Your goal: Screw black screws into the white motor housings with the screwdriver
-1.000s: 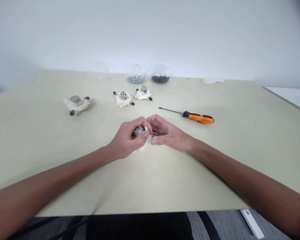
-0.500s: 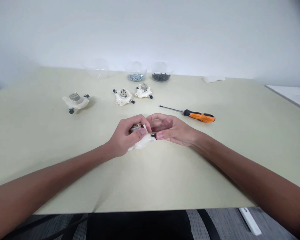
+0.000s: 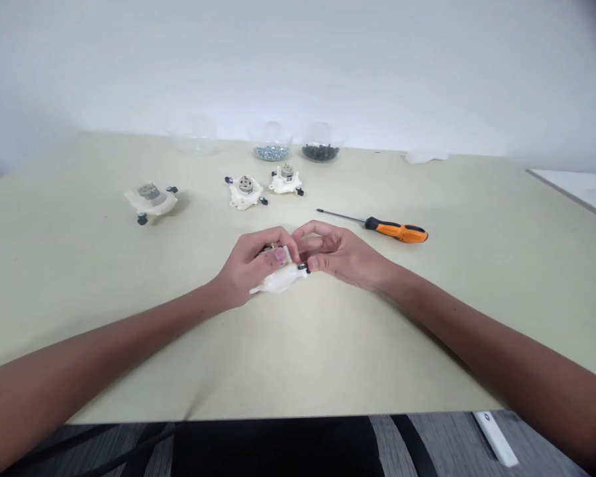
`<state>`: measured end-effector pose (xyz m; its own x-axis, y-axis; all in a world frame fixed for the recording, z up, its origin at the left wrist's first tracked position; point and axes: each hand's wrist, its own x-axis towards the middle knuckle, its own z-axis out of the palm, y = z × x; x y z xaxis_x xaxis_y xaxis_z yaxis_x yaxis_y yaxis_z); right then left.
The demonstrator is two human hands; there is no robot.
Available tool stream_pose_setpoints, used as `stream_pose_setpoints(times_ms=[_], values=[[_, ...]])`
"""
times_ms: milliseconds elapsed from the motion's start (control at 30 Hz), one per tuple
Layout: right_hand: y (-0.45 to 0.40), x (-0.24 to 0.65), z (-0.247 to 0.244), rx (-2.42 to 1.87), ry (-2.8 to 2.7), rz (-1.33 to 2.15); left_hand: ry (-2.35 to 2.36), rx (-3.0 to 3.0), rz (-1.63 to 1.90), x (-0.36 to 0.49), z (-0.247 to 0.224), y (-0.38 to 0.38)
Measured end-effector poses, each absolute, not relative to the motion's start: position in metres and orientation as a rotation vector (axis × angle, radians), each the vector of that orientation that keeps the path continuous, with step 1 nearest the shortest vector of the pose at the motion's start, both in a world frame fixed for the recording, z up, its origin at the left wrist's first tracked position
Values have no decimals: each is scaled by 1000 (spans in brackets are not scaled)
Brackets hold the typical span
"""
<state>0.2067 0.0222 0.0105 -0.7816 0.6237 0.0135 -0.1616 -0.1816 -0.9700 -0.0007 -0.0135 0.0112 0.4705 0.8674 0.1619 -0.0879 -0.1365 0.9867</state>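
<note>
My left hand [image 3: 252, 265] is closed around a white plastic housing [image 3: 279, 279] with a small motor set in it, thumb on the near side. Most of the motor is covered by the fingers. At the housing's right end sits a small black rubber piece [image 3: 303, 267]. My right hand [image 3: 345, 255] pinches this black piece between thumb and fingers, its other fingers curled behind. Both hands meet just above the table's middle.
An orange-and-black screwdriver [image 3: 397, 230] lies right of centre. Similar motor housings stand at left [image 3: 151, 199] and behind my hands, one housing [image 3: 246, 192] among them. Clear bowls hold silver screws [image 3: 271, 153] and black pieces [image 3: 320, 153]. A white part [image 3: 424, 157] lies far back.
The housing has tilted slightly and its left end has risen a little in my left hand. My right thumb has shifted slightly left and up at the black piece.
</note>
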Motion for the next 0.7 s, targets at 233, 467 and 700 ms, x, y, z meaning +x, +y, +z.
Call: stream_pose_setpoints(times_ms=[233, 467, 700], values=[[13, 199, 13, -911, -1520, 1670, 1004, 1552, 1088, 3, 14, -9], [9, 200, 20, -1019, -1611, 1555, 1177, 1830, 1142, 2, 13, -10], [7, 198, 22, -1049, -1641, 1468, 1233, 1982, 1126, 1, 14, -8]])
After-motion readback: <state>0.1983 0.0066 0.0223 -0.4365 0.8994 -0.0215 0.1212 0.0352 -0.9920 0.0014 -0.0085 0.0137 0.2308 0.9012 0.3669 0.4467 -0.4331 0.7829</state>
